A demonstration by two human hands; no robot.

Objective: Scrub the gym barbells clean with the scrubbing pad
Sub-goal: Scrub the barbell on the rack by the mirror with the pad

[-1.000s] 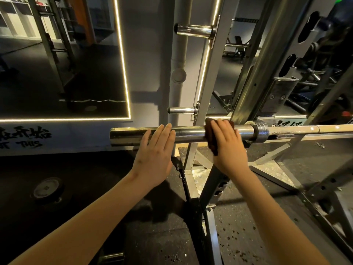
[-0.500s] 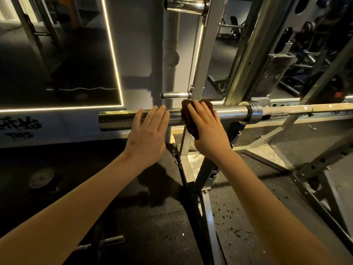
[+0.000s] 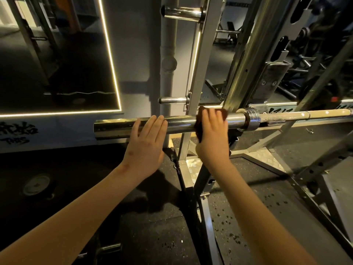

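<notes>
A chrome barbell point(image 3: 118, 128) lies horizontally in a rack at chest height, its thick sleeve ending in a collar point(image 3: 252, 120) and a thinner pale shaft running right. My left hand point(image 3: 147, 148) rests on the sleeve with straight fingers laid over its top. To its right, my right hand point(image 3: 214, 138) holds a dark brown scrubbing pad point(image 3: 199, 129) wrapped over the sleeve, fingers curved over pad and bar, a short way left of the collar. Most of the pad is hidden under my fingers.
The rack's silver upright point(image 3: 198, 73) with chrome storage pegs point(image 3: 181, 13) stands just behind the bar, and its base rails spread over the speckled rubber floor. A mirror edged with a light strip point(image 3: 112, 73) fills the left wall. A weight plate point(image 3: 36, 184) lies on the floor at left.
My right hand slid the pad left along the sleeve, then back right toward the collar. My left hand stayed resting on the sleeve. The view shifted slightly.
</notes>
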